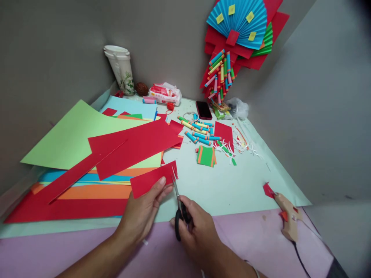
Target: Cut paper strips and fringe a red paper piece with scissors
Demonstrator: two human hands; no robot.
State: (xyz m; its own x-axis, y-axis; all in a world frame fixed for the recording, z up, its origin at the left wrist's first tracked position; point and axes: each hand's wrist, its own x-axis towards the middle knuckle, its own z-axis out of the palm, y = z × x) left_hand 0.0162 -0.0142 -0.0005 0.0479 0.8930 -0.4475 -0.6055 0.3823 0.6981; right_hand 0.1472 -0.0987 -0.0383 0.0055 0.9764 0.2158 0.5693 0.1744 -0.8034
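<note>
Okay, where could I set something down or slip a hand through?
The widest bare patch of the pale sheet lies between the green and orange squares, the right hand and the glue gun. The purple surface between that hand and the gun is bare too. Crowded: the left, under layered red paper, and farther back, around the paper rolls and phone.

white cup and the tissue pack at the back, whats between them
In the head view, a round brown object sits between the white cup and the tissue pack.
</note>
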